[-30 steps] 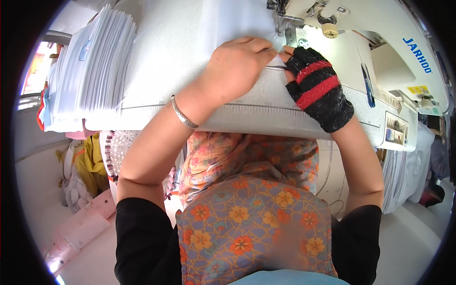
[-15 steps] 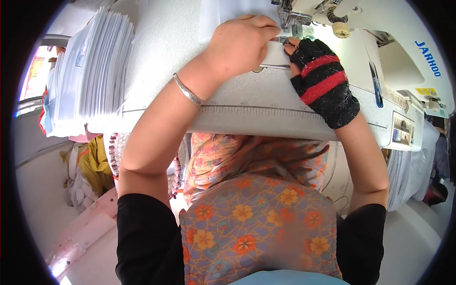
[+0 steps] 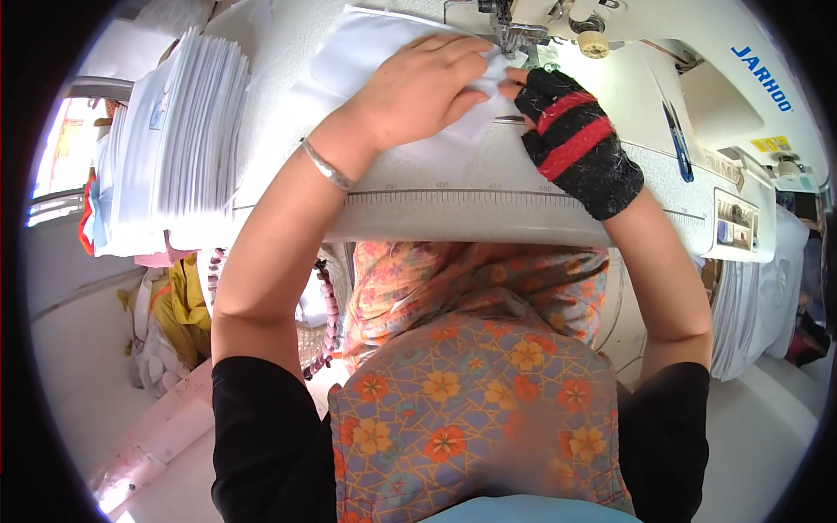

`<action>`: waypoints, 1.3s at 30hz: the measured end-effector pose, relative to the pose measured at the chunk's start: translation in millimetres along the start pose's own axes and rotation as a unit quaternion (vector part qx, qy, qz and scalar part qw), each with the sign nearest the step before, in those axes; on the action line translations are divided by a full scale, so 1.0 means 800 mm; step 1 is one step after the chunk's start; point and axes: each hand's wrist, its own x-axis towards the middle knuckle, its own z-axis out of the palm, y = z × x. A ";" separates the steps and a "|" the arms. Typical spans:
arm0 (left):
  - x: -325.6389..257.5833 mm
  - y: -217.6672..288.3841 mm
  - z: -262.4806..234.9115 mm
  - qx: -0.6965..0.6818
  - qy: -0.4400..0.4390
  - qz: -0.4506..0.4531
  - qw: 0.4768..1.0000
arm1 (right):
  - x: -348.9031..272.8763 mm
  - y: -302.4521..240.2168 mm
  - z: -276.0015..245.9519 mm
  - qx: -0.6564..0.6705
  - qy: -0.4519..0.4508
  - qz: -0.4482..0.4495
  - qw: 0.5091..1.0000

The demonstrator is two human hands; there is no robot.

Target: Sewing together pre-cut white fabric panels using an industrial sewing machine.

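A piece of white cloth [image 3: 353, 48] lies on the sewing machine bed, its right part near the presser foot [image 3: 516, 42]. My left hand [image 3: 427, 91], bare with a silver bangle at the wrist, rests on the cloth with its fingers spread and the thumb apart. At the cloth's right edge, just in front of the presser foot, is my right hand [image 3: 571, 131] in a black and red fingerless glove. Its bare fingertips are curled onto that edge; the grip is partly hidden by the glove.
The white sewing machine [image 3: 741, 52] arches over at the upper right. Blue thread snips [image 3: 678, 144] lie on its bed, right of my glove. A tall stack of white folded pieces [image 3: 196, 131] stands at the left. A printed ruler [image 3: 418, 197] runs along the front edge.
My left hand has slid left and slightly nearer, its fingers now more spread. More of the white cloth shows around it. The gloved right hand has shifted a little left along with the view.
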 end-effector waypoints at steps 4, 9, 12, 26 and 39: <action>-0.015 0.042 0.028 0.027 -0.006 -0.122 0.992 | -0.002 -0.002 -0.009 -0.002 -0.025 0.016 1.000; -0.008 0.075 0.026 0.044 -0.017 -0.179 0.983 | -0.006 -0.006 -0.011 -0.015 -0.012 0.010 1.000; -0.011 0.074 0.026 0.035 -0.004 -0.179 0.983 | -0.008 -0.008 -0.009 -0.029 -0.028 0.006 0.999; -0.016 0.074 0.024 -0.013 0.053 -0.118 0.991 | -0.003 -0.002 -0.012 -0.052 -0.046 -0.009 0.998; 0.002 0.035 0.031 0.003 0.082 -0.101 0.991 | 0.001 -0.004 -0.008 -0.080 -0.036 0.001 0.996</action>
